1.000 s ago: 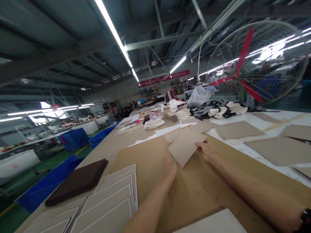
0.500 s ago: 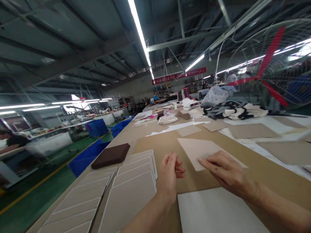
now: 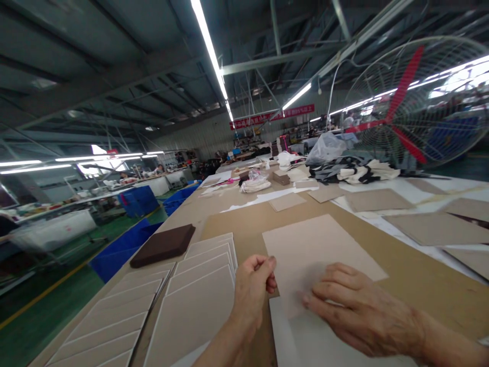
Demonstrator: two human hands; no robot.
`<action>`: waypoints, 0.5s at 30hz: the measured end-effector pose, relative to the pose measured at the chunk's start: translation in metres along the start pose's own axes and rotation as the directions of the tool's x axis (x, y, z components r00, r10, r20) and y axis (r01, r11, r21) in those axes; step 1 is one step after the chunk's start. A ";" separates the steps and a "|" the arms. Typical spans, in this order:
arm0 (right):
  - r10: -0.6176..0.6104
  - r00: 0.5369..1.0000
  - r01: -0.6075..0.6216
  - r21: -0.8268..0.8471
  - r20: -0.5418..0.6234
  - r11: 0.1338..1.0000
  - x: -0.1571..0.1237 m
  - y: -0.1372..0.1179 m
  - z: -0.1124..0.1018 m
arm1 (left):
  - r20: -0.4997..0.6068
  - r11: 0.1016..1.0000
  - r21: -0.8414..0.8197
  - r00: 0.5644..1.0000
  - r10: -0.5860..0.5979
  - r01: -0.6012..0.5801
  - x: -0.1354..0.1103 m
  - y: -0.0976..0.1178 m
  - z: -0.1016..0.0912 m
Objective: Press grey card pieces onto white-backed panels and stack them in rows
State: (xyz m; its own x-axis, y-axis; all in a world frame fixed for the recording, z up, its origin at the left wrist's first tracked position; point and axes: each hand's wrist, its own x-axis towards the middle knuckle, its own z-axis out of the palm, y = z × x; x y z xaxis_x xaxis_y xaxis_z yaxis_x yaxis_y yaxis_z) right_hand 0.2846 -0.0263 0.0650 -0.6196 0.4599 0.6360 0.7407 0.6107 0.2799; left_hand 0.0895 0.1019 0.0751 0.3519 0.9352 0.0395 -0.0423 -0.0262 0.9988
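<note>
The right hand lies flat, fingers spread, pressing on the near part of a beige sheet of board; it pins the sheet and grasps nothing. The left hand is curled loosely at the sheet's left edge, thumb and fingertips close together; whether that grip has actually pinched the edge cannot be told. The sheet lies on the brown kraft covering of the tabletop, its near edge overlapping a white board underneath.

Just left of the left hand, overlapping pale boards run in rows toward the near edge, and a dark brown pad sits beyond them. Grey-brown card pieces lie well apart to the right; farther along are a heap of fabric scraps and a large caged fan.

With only flat pressure holding it, the sheet could skid on the smooth white board and end up askew. A tug by the left hand against the pinning palm might crease or buckle the edge.
</note>
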 end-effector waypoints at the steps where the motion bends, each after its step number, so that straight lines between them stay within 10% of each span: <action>1: 0.064 0.998 -0.063 0.009 -0.023 0.998 -0.009 0.001 -0.004 | 0.005 1.000 -0.007 1.000 -0.002 0.002 -0.001 0.000 -0.004; 3: 0.310 0.940 -0.314 -0.007 -0.142 0.949 -0.032 0.008 -0.007 | 0.015 1.000 -0.019 1.000 -0.010 0.010 -0.005 0.000 -0.011; 5: 0.618 0.742 -0.634 0.027 -0.260 0.773 -0.055 0.018 -0.002 | 0.028 0.999 -0.034 0.999 -0.026 0.026 -0.010 -0.004 -0.017; 8: 0.882 0.451 -0.862 0.187 -0.140 0.470 -0.079 0.031 0.012 | 0.048 0.996 -0.065 0.997 -0.065 0.068 -0.016 -0.014 -0.020; 15: 0.977 0.215 -0.932 0.295 -0.010 0.208 -0.096 0.028 0.022 | 0.088 0.985 -0.112 0.989 -0.119 0.129 -0.030 -0.031 -0.019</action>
State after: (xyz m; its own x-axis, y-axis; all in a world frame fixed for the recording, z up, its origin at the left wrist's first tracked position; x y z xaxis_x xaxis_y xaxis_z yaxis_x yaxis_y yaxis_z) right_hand 0.3588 -0.0392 -0.0038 0.5929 0.6889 0.4169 0.6550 -0.1115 -0.7473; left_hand 0.0624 0.0812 0.0427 0.4353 0.8970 -0.0776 -0.1010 0.1343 0.9858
